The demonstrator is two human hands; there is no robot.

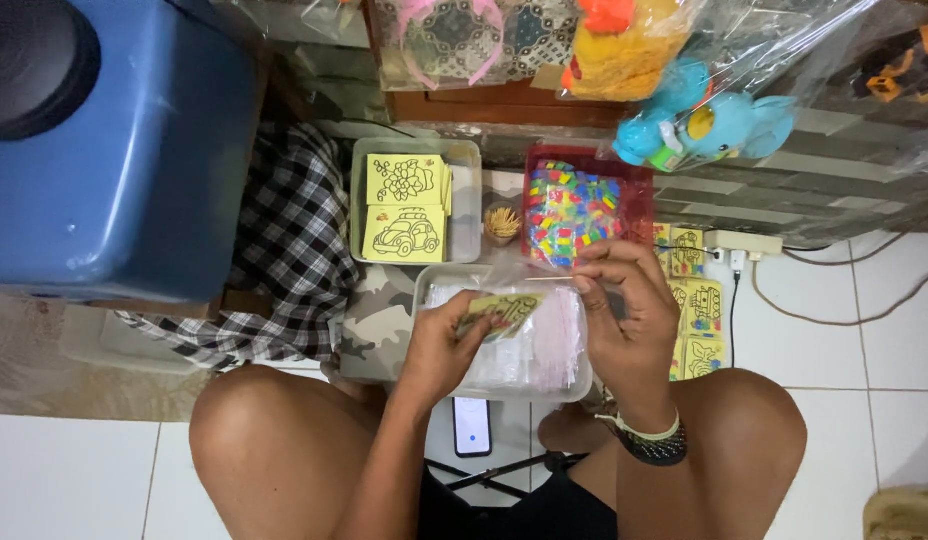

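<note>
left hand (446, 343) closed around a small yellow picture card (499, 312), fingers curled over its near end, card angled up to the right. right hand (624, 315) just beside it, thumb and fingertips pinched together on a thin pale stick (556, 279) that runs level toward the left; whether a clear sleeve is also pinched there cannot be told. both hands hover over a clear plastic tub (504, 335) filled with clear sleeves, card above its middle. beyond the tub: a green tray (464, 205) with two yellow line-drawing cards, a small cup of toothpicks (502, 224), a red tray (634, 200) of coloured packets. more yellow cards (699, 305) to the right on the floor. a phone (472, 426) lies between the knees.
</note>
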